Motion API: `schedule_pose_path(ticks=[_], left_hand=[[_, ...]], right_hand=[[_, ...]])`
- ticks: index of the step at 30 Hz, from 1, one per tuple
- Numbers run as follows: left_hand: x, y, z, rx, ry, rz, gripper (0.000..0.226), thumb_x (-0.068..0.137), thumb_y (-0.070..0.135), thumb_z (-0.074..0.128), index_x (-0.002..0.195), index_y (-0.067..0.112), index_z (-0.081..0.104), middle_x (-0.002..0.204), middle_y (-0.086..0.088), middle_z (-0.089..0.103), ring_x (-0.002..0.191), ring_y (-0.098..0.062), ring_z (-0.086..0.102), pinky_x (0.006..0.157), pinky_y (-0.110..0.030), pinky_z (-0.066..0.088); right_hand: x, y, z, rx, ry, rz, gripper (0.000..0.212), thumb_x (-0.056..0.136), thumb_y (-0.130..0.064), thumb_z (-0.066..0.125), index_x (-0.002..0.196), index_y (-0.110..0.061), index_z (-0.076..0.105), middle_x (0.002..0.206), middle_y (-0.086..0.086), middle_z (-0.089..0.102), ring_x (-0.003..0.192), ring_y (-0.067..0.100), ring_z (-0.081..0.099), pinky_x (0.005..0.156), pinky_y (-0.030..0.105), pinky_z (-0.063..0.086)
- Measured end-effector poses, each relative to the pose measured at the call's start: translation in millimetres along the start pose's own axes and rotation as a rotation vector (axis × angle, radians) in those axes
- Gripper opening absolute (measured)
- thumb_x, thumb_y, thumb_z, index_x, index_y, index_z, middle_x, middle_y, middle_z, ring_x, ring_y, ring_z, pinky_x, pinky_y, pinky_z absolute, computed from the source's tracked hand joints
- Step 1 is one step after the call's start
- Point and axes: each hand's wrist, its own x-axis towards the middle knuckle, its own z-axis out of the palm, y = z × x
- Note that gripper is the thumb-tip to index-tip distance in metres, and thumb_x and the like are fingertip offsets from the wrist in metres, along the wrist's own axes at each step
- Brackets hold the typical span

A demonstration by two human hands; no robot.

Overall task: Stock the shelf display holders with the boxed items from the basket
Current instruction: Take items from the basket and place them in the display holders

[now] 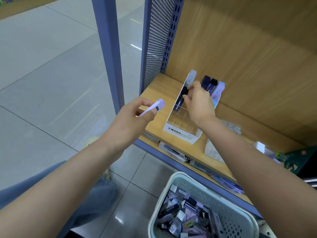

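Left hands: left hand (130, 115) pinches a lavender box (154, 107), held over the shelf (154, 95) edge.
Right hands: right hand (199, 102) grips a dark box (181, 100) inside the display holder (180, 133), at its left wall.
Holder: on the shelf; front compartments empty, upright boxes (210, 85) at the rear.
Basket (173, 179): below the shelf, holding mixed boxed items (181, 213).

Glossy pale tiled floor (42, 69), blue perforated metal upright (156, 40), wooden shelf unit (248, 57), perhaps laminate.
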Motion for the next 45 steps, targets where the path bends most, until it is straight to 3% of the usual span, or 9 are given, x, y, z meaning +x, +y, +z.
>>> schedule_pose_path(ticks=[3,6,9,17,25,34,39,41,45], left_hand=[[0.8,1.6,4.6,-0.002,-0.019,-0.034,0.015,0.096,0.025,0.046,0.097,0.031,0.060,0.084,0.005,0.056,0.060,-0.010,0.040,0.055,-0.018,0.034],[-0.6,-0.1,9.6,0.017,-0.052,-0.018,0.020,0.096,0.017,0.046,0.094,0.033,0.059,0.081,0.005,0.051,0.061,-0.010,0.039,0.046,-0.008,0.032],[-4.8,-1.4,15.8,0.074,-0.105,0.048,0.023,0.096,0.015,0.049,0.094,0.036,0.056,0.080,0.008,0.048,0.062,-0.008,0.041,0.045,-0.007,0.031],[-8.2,-1.8,29.7,0.070,-0.039,0.080,0.013,0.090,0.014,0.060,0.099,0.022,0.059,0.078,0.003,0.053,0.064,-0.010,0.045,0.046,-0.007,0.034],[-11.3,-6.1,47.2,0.051,-0.052,0.188,0.009,0.086,0.011,0.065,0.086,0.020,0.061,0.079,0.001,0.062,0.068,-0.010,0.052,0.058,-0.014,0.042],[9.1,-13.8,80.7,0.400,-0.095,0.413,0.018,0.088,0.010,0.061,0.083,0.027,0.059,0.083,0.011,0.059,0.074,-0.002,0.054,0.062,-0.006,0.039],[43.9,-13.1,96.4,0.624,-0.103,0.517,0.024,0.092,0.015,0.053,0.116,0.015,0.056,0.109,0.005,0.049,0.103,-0.006,0.046,0.089,-0.015,0.034],[56.7,-14.2,101.3,0.758,-0.128,0.538,0.034,0.094,0.017,0.050,0.128,0.014,0.050,0.121,-0.001,0.048,0.117,-0.016,0.042,0.101,-0.029,0.033],[75.4,-22.1,108.6,1.002,-0.193,0.530,0.047,0.095,0.022,0.046,0.140,0.014,0.036,0.132,-0.004,0.042,0.126,-0.020,0.034,0.107,-0.031,0.025]], right_hand=[[-16.1,-19.4,-10.9,0.245,-0.001,0.024,0.017,0.099,-0.021,0.044,0.101,-0.008,0.054,0.075,0.002,0.060,0.067,0.016,0.057,0.068,0.036,0.051],[-43.6,-41.8,-31.5,0.615,-0.284,0.152,0.037,0.102,-0.032,0.036,0.089,-0.009,0.061,0.069,0.001,0.060,0.055,0.010,0.057,0.056,0.028,0.052],[-65.8,-49.1,-49.9,0.749,-0.505,0.164,0.032,0.101,-0.028,0.040,0.089,-0.008,0.061,0.073,0.004,0.062,0.055,0.009,0.058,0.052,0.021,0.053],[-86.6,-24.9,-76.2,0.939,-0.386,0.264,0.013,0.093,-0.007,0.055,0.102,0.000,0.059,0.076,0.009,0.063,0.057,0.003,0.061,0.060,0.017,0.055],[-114.6,5.0,-93.9,0.949,-0.427,0.319,0.011,0.085,0.002,0.062,0.093,-0.005,0.059,0.082,0.013,0.064,0.063,0.008,0.067,0.062,0.016,0.055],[-105.8,40.9,-108.8,0.854,-0.117,0.253,0.008,0.086,-0.001,0.064,0.094,-0.003,0.065,0.076,0.007,0.067,0.061,0.007,0.063,0.065,0.018,0.056],[-73.4,66.6,-111.3,0.517,0.107,0.109,0.018,0.088,-0.010,0.064,0.083,-0.027,0.063,0.076,-0.009,0.067,0.070,0.011,0.065,0.077,0.027,0.056],[-58.4,70.9,-104.5,0.411,0.126,0.061,0.013,0.089,-0.014,0.063,0.085,-0.027,0.063,0.078,-0.011,0.067,0.073,0.010,0.064,0.079,0.023,0.053],[-33.9,75.5,-84.5,0.201,0.098,-0.041,0.009,0.090,-0.016,0.060,0.095,-0.014,0.068,0.089,0.001,0.069,0.074,0.007,0.059,0.076,0.017,0.048]])
